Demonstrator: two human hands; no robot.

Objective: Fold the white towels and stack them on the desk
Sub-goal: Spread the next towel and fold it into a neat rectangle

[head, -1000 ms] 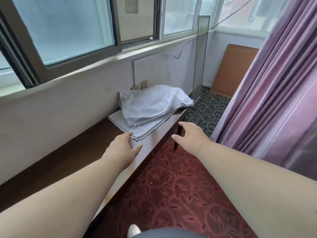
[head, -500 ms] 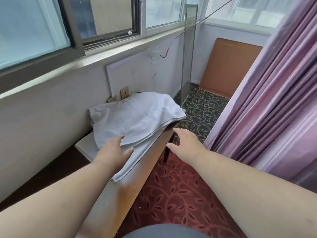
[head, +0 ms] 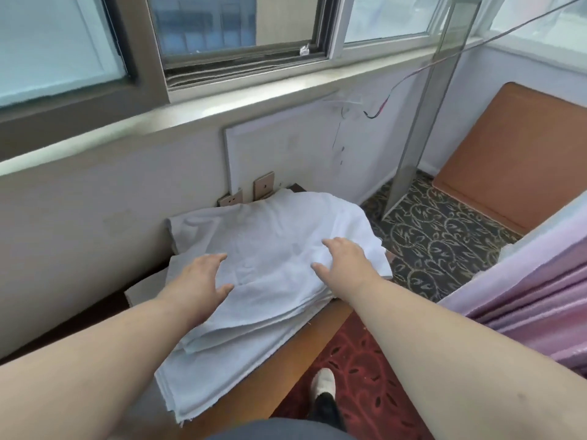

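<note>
Our left hand [head: 203, 277] with fingers spread flat on the near left of the white towel pile [head: 273, 249], the pile on the wooden desk [head: 320, 325] below the window sill [head: 190, 112], our right hand [head: 346, 265] with relaxed fingers on the pile's right side, hands apart, purple curtain [head: 540, 300] far right.

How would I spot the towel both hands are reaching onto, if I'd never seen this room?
Find the long window sill and look below it to the wooden desk along the wall. On the desk lies a pile of white towels; the top towel is the rumpled one under the left hand and right hand. Unlike the flatter towels beneath, it sits highest and bulges loosely.
</note>
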